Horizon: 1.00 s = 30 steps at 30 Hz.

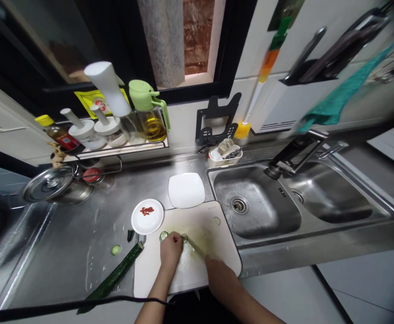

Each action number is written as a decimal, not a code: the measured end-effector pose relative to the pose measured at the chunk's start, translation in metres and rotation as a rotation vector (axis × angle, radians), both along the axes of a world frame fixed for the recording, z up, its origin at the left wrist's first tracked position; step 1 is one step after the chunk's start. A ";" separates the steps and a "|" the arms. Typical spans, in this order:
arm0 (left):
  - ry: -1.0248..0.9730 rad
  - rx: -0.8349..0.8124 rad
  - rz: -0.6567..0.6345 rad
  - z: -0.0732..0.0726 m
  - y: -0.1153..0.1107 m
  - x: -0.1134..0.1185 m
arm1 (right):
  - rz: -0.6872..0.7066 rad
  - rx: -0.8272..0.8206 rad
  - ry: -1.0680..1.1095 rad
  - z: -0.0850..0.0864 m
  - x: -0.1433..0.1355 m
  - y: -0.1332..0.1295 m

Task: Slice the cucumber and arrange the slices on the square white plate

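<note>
On the pale cutting board (149,279), my left hand (171,248) is closed, its curled fingers pressing down on a short cucumber piece (164,236) that they mostly cover. A thin cucumber slice (184,238) stands out at the right of those fingers, against the blade tip. My right hand (221,275) grips a kitchen knife (197,248), its blade slanting up-left toward my left fingers. Another slice (216,221) lies at the board's upper right. A long dark green cucumber (115,275), cut at one end, rests on the counter with that end on the board's left edge.
Behind the board are a white plate (186,190) and a small round plate (136,223) holding chopped red bits. A cucumber slice (116,249) lies left on the counter. The double sink (260,202) borders the board's right. A lidded pot (56,184) stands left, below a seasoning shelf (142,147).
</note>
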<state>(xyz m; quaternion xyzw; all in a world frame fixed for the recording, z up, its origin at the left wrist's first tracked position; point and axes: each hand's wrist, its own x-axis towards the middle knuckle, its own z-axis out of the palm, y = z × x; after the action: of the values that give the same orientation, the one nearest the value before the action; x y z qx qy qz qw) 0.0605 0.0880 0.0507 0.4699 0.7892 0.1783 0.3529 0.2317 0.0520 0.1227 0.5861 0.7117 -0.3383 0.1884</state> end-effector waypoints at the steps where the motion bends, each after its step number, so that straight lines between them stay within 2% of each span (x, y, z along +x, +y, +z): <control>1: -0.003 0.001 0.001 0.000 0.000 0.000 | 0.000 0.001 -0.003 0.000 0.000 0.000; 6: -0.011 -0.003 0.005 0.001 0.001 0.000 | 0.011 0.028 -0.003 0.001 -0.001 0.000; 21: 0.037 -0.051 -0.027 0.001 0.003 0.000 | 0.017 -0.045 -0.058 0.001 -0.010 0.006; 30: 0.009 0.038 -0.068 0.001 0.001 0.002 | 0.012 0.014 -0.010 -0.014 0.011 -0.017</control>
<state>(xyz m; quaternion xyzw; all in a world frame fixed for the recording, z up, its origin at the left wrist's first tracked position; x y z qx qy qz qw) 0.0628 0.0888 0.0518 0.5038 0.7710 0.1789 0.3461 0.2426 0.0353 0.1089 0.5846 0.7169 -0.3292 0.1897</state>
